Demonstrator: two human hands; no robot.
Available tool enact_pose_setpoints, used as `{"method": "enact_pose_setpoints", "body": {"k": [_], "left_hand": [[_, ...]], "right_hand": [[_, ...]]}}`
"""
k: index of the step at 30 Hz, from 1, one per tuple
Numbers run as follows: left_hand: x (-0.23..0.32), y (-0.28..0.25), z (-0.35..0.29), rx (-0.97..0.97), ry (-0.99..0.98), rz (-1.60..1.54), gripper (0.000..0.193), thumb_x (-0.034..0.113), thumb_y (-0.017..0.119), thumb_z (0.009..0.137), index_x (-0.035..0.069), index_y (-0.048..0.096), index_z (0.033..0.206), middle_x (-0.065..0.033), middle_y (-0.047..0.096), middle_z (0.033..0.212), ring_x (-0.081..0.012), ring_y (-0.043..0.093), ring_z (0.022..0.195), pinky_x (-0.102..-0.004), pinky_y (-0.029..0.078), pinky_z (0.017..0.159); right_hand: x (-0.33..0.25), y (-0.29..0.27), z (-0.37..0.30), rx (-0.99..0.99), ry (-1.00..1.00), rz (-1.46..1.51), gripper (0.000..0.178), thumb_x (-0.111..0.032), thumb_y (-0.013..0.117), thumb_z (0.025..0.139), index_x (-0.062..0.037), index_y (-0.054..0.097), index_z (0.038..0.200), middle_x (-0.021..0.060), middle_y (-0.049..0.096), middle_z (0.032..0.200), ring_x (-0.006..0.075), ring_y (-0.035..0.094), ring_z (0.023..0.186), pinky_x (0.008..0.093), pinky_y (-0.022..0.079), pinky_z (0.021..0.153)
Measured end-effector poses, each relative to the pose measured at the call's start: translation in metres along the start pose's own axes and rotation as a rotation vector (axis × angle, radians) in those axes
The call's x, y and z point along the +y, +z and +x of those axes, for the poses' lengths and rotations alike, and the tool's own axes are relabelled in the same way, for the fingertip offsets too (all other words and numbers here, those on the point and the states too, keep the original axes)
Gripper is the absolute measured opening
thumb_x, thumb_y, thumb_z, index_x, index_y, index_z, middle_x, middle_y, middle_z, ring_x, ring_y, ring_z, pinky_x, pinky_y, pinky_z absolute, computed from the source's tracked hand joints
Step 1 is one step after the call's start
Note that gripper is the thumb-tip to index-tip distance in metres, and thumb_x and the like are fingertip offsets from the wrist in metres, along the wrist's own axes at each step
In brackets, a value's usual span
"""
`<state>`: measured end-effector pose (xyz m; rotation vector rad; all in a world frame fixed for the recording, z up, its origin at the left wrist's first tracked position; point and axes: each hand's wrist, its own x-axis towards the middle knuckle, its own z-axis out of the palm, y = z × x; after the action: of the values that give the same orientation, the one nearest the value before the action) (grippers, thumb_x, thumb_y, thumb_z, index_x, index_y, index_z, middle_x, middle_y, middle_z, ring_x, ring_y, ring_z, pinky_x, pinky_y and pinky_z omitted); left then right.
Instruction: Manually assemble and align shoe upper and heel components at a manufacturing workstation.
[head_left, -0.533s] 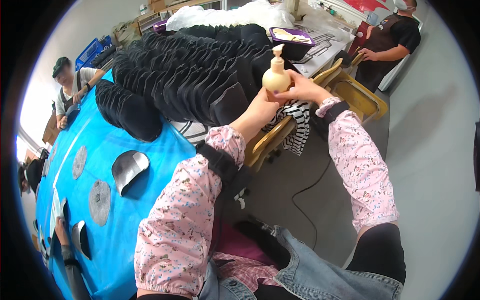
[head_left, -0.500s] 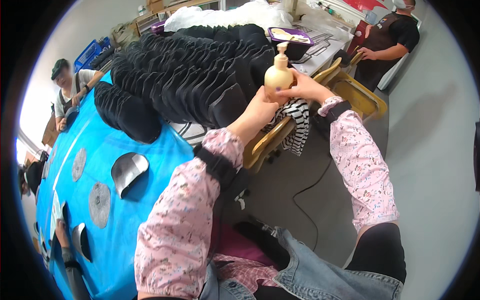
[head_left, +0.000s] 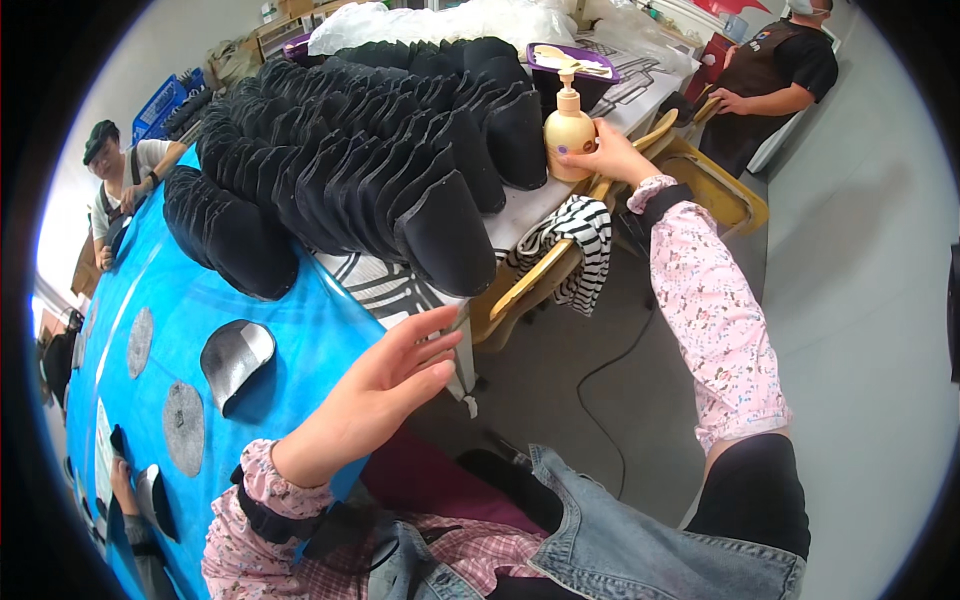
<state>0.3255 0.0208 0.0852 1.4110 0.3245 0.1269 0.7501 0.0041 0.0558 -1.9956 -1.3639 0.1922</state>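
A cream pump bottle stands upright on the white table top beside the rows of black shoe parts. My right hand reaches far out and its fingers rest around the bottle's right side. My left hand is drawn back close to me, palm flat and fingers spread, holding nothing, just off the edge of the blue table. A curved black and grey shoe piece lies on the blue surface to its left.
A striped cloth hangs over a yellow wooden chair. A purple tray lies behind the bottle. A person in black stands at the far right; another person sits at far left. Grey oval pieces lie on the blue table.
The bottle, held up in both hands before, now stands on the white table. My left hand has let go and pulled back toward me; my right hand stays on the bottle.
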Motion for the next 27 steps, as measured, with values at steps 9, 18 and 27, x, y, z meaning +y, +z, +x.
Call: {"method": "enact_pose_setpoints", "body": {"k": [9, 18, 27], "left_hand": [[0.007, -0.004, -0.027, -0.058, -0.032, -0.07, 0.053, 0.012, 0.05, 0.094, 0.004, 0.027, 0.141, -0.0104, 0.035, 0.142, -0.0254, 0.039, 0.129, -0.0351, 0.032, 0.103], [-0.001, -0.019, -0.052, 0.034, -0.084, -0.023, 0.057, 0.015, 0.052, 0.094, 0.004, 0.025, 0.143, -0.0123, 0.033, 0.143, -0.0267, 0.04, 0.127, -0.0381, 0.032, 0.105], [0.009, 0.018, -0.08, 0.358, 0.473, 0.284, 0.06, 0.026, 0.036, 0.098, 0.0, 0.011, 0.146, -0.0144, 0.012, 0.153, -0.025, 0.012, 0.141, -0.0376, 0.01, 0.113]], "right_hand": [[0.031, -0.006, 0.02, -0.06, -0.064, -0.037, 0.067, -0.028, 0.081, 0.067, 0.006, 0.048, 0.114, 0.014, 0.061, 0.104, 0.0191, 0.059, 0.094, 0.0296, 0.047, 0.086], [0.019, -0.013, 0.029, -0.227, -0.002, -0.021, 0.066, -0.033, 0.082, 0.066, 0.0058, 0.052, 0.111, 0.0115, 0.061, 0.102, 0.0181, 0.059, 0.094, 0.0293, 0.048, 0.082], [-0.226, 0.086, -0.182, -0.059, -0.457, 0.631, 0.073, -0.034, 0.054, 0.09, 0.0031, 0.019, 0.143, 0.0225, 0.03, 0.144, 0.028, 0.031, 0.133, 0.0382, 0.024, 0.109]]}}
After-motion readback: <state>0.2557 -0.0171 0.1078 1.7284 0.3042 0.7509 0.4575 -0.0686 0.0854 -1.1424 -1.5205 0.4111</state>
